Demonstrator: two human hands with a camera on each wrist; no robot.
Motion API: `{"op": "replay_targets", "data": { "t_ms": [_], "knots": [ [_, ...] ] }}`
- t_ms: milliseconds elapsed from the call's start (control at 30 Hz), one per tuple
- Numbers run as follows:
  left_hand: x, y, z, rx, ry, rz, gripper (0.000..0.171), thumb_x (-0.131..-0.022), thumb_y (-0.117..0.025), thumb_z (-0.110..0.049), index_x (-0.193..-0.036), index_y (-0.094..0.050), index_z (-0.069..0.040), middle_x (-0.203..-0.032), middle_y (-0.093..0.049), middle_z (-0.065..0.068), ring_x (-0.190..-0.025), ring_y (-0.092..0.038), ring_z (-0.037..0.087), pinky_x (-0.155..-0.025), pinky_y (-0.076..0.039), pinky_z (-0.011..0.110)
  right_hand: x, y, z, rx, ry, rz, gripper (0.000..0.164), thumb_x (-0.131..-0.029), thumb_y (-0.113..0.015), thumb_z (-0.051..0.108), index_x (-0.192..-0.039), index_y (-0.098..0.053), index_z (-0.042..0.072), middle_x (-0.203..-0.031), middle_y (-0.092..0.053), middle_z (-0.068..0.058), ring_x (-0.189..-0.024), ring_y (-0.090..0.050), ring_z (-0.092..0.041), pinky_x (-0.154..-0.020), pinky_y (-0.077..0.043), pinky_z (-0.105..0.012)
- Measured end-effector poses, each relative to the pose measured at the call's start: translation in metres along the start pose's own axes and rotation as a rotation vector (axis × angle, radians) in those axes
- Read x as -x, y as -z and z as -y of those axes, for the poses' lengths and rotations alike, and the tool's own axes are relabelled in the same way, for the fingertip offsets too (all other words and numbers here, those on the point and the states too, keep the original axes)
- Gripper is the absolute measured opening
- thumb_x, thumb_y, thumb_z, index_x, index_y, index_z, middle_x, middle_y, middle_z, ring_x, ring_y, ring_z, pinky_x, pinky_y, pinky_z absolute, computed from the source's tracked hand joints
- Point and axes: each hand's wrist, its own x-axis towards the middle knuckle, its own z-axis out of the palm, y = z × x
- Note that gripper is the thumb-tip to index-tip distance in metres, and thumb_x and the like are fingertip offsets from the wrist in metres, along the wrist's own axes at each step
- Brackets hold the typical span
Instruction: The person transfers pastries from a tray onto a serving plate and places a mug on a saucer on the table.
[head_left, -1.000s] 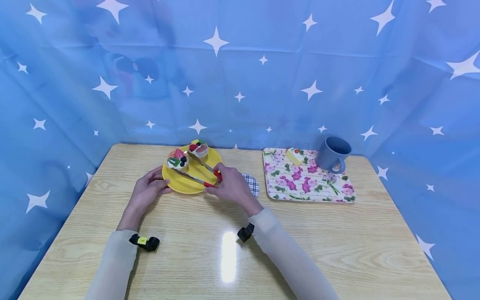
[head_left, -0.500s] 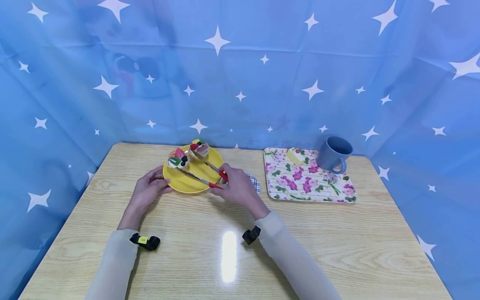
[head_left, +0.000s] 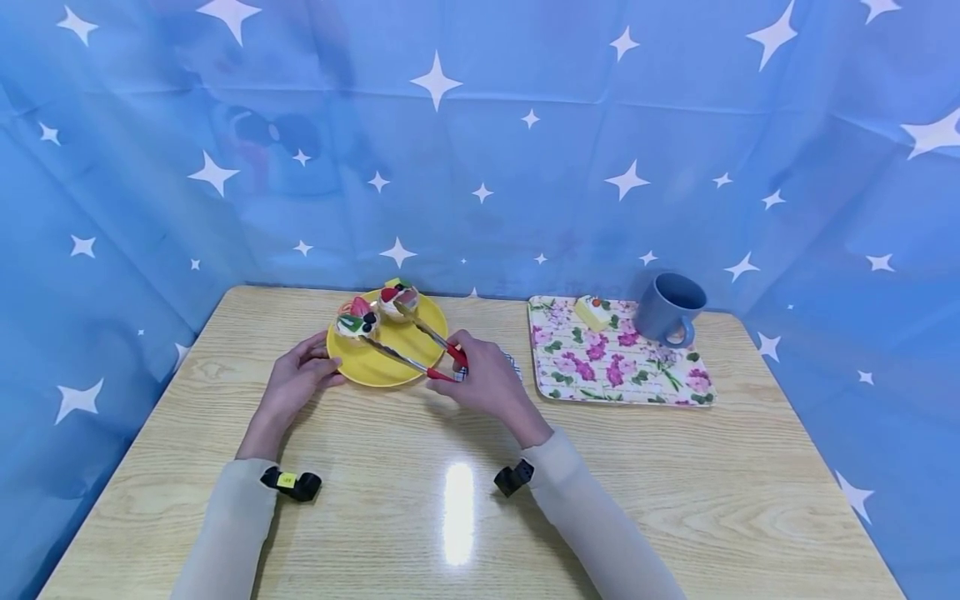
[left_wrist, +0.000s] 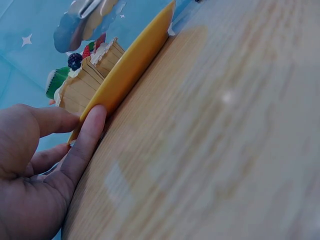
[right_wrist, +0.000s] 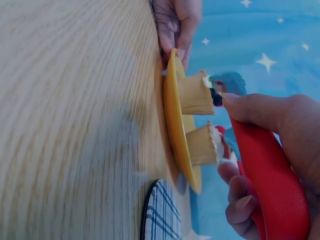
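Note:
My left hand [head_left: 294, 379] pinches the near-left rim of a yellow plate [head_left: 372, 368], thumb and fingers on either side of the edge in the left wrist view. Two fruit-topped cupcakes stand on it: one cupcake [head_left: 356, 323] with green and dark fruit, the other cupcake [head_left: 395, 302] with red fruit farther back. Both have tan ridged cups [right_wrist: 196, 95]. My right hand [head_left: 489, 382] grips red-handled metal tongs [head_left: 406, 359] over the plate's right side. Their arms are spread, tips close beside the cupcakes with nothing between them. Red handles [right_wrist: 272, 185] fill the palm in the right wrist view.
A checked round coaster [right_wrist: 161, 215] lies partly hidden under my right hand in the head view. Right of it is a flowered tray [head_left: 551, 367] bearing a small yellow cake slice [head_left: 592, 314] and a blue mug [head_left: 660, 310]. A starry blue curtain [head_left: 480, 150] hangs behind the table.
My right hand has drawn the tongs a little to the right, their tips shifting away from the cupcakes. The left hand and plate keep their places.

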Motion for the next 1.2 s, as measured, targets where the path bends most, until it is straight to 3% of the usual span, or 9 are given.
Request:
{"op": "replay_targets", "data": {
  "t_ms": [233,400,667,900,1200],
  "knots": [
    [0.000,-0.002,-0.002,-0.001,0.008,-0.001,0.068,-0.104,-0.060,-0.013,-0.164,-0.028,-0.017,-0.131,-0.050,0.009,-0.097,-0.068,0.002,-0.092,-0.064,0.023,0.008,0.003,-0.006,0.008,-0.021,-0.020,0.054,-0.083,-0.084,0.046,-0.123,-0.062,0.016,-0.076,-0.059,0.004,-0.064,-0.052,-0.015,-0.052,-0.042,-0.025],
    [0.002,-0.002,-0.003,-0.009,0.007,0.001,0.068,-0.104,-0.060,-0.014,-0.164,-0.027,-0.018,-0.132,-0.049,0.010,-0.097,-0.068,0.002,-0.092,-0.064,0.023,0.011,0.006,-0.010,-0.005,-0.029,-0.027,0.060,-0.083,-0.085,0.045,-0.127,-0.062,0.011,-0.077,-0.060,-0.001,-0.065,-0.051,-0.017,-0.052,-0.041,-0.026],
    [0.002,-0.002,-0.002,-0.009,0.000,0.011,0.067,-0.105,-0.058,-0.014,-0.164,-0.026,-0.018,-0.130,-0.049,0.009,-0.097,-0.067,0.001,-0.092,-0.064,0.023,0.016,0.014,-0.012,0.015,-0.024,-0.073,0.056,-0.082,-0.086,0.045,-0.122,-0.062,0.014,-0.078,-0.060,-0.002,-0.066,-0.050,-0.017,-0.051,-0.040,-0.025],
    [0.003,-0.001,-0.003,-0.002,-0.014,0.018,0.067,-0.105,-0.059,-0.013,-0.164,-0.026,-0.016,-0.128,-0.049,0.008,-0.097,-0.067,0.001,-0.092,-0.064,0.023,0.019,0.021,-0.017,-0.010,-0.020,-0.089,0.059,-0.082,-0.086,0.042,-0.124,-0.063,0.009,-0.087,-0.068,-0.010,-0.069,-0.054,-0.019,-0.051,-0.044,-0.025],
    [0.001,0.000,-0.002,-0.012,0.006,0.010,0.068,-0.105,-0.059,-0.014,-0.164,-0.027,-0.018,-0.130,-0.049,0.009,-0.097,-0.067,0.002,-0.092,-0.064,0.023,0.022,0.025,-0.023,0.016,-0.029,-0.112,0.061,-0.082,-0.086,0.045,-0.125,-0.062,0.010,-0.083,-0.065,-0.009,-0.067,-0.052,-0.018,-0.050,-0.042,-0.026]
  ]
}}
